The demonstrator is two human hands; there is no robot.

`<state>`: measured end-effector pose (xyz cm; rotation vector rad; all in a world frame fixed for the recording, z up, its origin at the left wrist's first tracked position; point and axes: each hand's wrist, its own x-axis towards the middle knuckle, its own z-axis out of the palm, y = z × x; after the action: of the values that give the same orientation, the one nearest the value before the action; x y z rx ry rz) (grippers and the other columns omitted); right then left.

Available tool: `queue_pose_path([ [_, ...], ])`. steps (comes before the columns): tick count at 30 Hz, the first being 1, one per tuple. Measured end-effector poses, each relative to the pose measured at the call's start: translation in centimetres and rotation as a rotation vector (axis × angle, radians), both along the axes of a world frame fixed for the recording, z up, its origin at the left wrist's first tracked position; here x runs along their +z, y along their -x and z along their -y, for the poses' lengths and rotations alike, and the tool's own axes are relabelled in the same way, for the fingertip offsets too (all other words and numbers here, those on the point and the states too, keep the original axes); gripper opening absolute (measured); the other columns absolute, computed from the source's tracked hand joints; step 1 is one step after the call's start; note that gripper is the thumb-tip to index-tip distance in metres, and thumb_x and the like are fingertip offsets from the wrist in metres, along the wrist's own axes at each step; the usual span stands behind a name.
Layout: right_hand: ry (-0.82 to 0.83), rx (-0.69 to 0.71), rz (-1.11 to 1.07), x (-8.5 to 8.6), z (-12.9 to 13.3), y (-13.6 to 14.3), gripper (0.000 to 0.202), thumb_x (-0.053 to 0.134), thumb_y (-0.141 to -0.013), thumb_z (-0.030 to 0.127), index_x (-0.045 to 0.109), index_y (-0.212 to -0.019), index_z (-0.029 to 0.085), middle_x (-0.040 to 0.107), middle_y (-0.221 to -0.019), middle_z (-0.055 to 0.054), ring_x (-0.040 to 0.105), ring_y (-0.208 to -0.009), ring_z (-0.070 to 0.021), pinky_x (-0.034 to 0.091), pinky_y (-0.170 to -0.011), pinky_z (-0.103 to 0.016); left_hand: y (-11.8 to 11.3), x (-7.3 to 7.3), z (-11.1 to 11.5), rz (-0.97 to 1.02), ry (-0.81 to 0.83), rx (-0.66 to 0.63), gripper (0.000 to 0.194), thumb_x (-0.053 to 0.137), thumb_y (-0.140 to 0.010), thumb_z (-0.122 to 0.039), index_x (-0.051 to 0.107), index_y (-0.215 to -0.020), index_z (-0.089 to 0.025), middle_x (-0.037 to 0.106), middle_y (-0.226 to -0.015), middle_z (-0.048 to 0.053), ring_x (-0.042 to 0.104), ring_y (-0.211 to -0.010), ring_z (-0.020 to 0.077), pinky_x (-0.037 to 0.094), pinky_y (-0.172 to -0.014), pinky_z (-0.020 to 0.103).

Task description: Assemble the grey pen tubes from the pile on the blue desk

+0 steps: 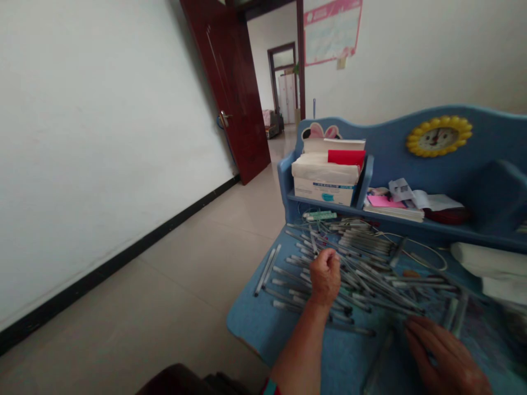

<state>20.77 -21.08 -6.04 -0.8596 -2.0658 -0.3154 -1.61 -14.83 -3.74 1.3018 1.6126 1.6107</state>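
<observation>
My left hand is closed over the spread of pens, its fingers curled in. A slim pen sticks up from it, pinched at the fingers. Many clear-barrelled pens with dark tips lie loosely across the blue desk, some overlapping. Lower right, my right hand is smeared by motion. Its fingers lie close together and point left, and a small blue spot shows by them; whether they grip anything is unclear. Near its fingertips a blurred pen lies on the desk.
Behind the pens runs a blue shelf with a mask box, papers and a yellow flower clock. A white cable loops over the desk. White rolls lie at right. The desk's left edge drops to the tiled floor.
</observation>
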Motion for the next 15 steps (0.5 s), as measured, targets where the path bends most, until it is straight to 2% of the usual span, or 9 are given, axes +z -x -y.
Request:
queue_pose_path([
  [3,-0.009,0.034,0.009,0.3,1.9,0.5,0.020,0.045,-0.087,0.030,0.062,-0.090,0.020,0.068,-0.086,-0.008,0.063,-0.080,-0.0194,0.047,-0.073,-0.032,0.9,1.1,-0.1,0.098,-0.030,0.042,0.021,0.051,-0.077,-0.029,0.061,-0.089,-0.016,0.067,-0.076,0.006,0.062,-0.066,0.0162,0.049,-0.064,0.029],
  [6,-0.005,0.037,0.007,0.2,3.5,1.1,0.020,0.044,-0.087,0.028,0.062,-0.091,0.020,0.068,-0.086,-0.007,0.064,-0.080,-0.0189,0.048,-0.073,-0.031,2.9,3.0,-0.2,0.343,-0.083,0.247,0.023,0.051,-0.074,-0.029,0.059,-0.089,-0.013,0.066,-0.073,0.005,0.060,-0.058,0.0138,0.045,-0.052,0.024],
  [9,0.011,0.047,0.009,-0.1,4.6,1.8,0.019,0.046,-0.086,0.026,0.062,-0.090,0.019,0.068,-0.085,-0.008,0.064,-0.079,-0.0182,0.049,-0.072,-0.030,5.2,5.1,0.3,0.531,-0.151,0.408,0.027,0.054,-0.070,-0.030,0.057,-0.090,-0.012,0.065,-0.074,0.006,0.058,-0.056,0.0116,0.042,-0.049,0.022],
  [12,0.039,0.050,0.000,-0.4,5.4,2.4,0.018,0.046,-0.086,0.024,0.063,-0.090,0.019,0.068,-0.086,-0.007,0.064,-0.080,-0.0184,0.050,-0.072,-0.030,6.8,6.6,1.2,0.608,-0.181,0.398,0.031,0.057,-0.068,-0.031,0.056,-0.092,-0.011,0.065,-0.074,0.005,0.058,-0.058,0.0113,0.040,-0.051,0.021],
  [15,0.082,0.058,0.003,-0.7,6.1,3.0,0.018,0.046,-0.086,0.023,0.063,-0.090,0.019,0.068,-0.088,-0.007,0.064,-0.082,-0.0191,0.050,-0.074,-0.032,7.6,7.1,2.1,0.612,-0.184,0.383,0.032,0.060,-0.066,-0.032,0.057,-0.090,-0.011,0.065,-0.072,0.005,0.057,-0.057,0.0110,0.040,-0.050,0.021],
])
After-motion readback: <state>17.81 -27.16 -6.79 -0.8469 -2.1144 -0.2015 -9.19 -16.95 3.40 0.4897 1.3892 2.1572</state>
